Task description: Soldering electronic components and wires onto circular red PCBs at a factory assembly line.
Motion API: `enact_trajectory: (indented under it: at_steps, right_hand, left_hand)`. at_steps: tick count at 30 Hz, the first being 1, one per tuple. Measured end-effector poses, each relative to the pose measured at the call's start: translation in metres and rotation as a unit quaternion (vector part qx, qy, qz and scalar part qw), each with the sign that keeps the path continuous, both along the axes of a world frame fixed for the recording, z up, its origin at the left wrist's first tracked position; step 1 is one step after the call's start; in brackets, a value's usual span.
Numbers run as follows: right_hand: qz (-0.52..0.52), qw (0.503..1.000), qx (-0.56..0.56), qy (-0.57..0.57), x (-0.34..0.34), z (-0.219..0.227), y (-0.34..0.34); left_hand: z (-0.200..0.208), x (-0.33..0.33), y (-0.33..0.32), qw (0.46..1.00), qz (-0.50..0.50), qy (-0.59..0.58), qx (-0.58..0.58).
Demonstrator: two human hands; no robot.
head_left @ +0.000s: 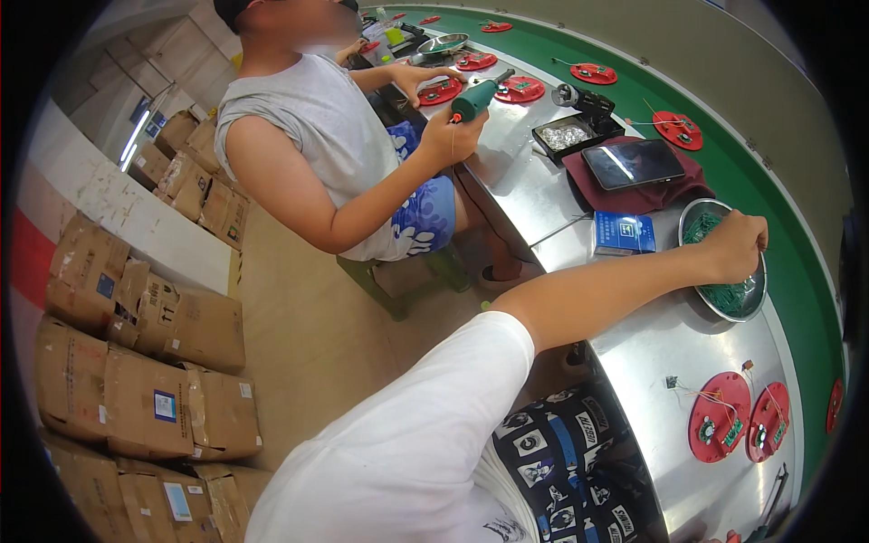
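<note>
My left arm stretches across to a round metal bowl holding a tangle of thin green pieces that look like short wires. Over the bowl's right side, my left hand is closed, fingers curled downward; what they grip, if anything, is hidden. Two red round plates, one beside another, lie nearer on the metal bench with small green boards and thin wires on them. At the lower edge a skin-coloured sliver, perhaps my right hand, shows too little to read.
A blue box, a tablet on dark red cloth and a black tray of shiny small parts lie farther along. A co-worker sits at left, gripping a green power screwdriver. A green belt carries red plates. Cardboard boxes stand left.
</note>
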State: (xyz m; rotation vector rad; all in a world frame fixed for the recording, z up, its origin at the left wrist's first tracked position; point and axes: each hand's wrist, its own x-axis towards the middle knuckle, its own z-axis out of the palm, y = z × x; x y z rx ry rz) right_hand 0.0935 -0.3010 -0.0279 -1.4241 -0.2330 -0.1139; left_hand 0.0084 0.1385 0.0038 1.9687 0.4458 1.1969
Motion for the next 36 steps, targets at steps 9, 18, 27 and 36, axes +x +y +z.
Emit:
enact_trajectory:
  at_steps: [9, 18, 27, 36]
  right_hand:
    - [0.001, 0.986, 0.086, 0.146, -0.01, -0.014, -0.004]
    - [0.241, 0.968, 0.036, -0.054, -0.049, 0.006, -0.003]
    - [0.29, 0.956, -0.016, -0.037, -0.067, 0.005, 0.002]
    - [0.291, 0.956, -0.03, -0.033, -0.065, 0.005, 0.001]
  left_hand:
    - [0.015, -0.023, 0.008, 0.988, 0.081, 0.098, 0.09]
    - [0.027, -0.089, -0.164, 0.984, -0.138, 0.046, 0.105]
    - [-0.028, -0.063, -0.198, 0.976, -0.037, 0.082, 0.2]
    - [-0.031, -0.061, -0.194, 0.976, -0.047, 0.077, 0.201]
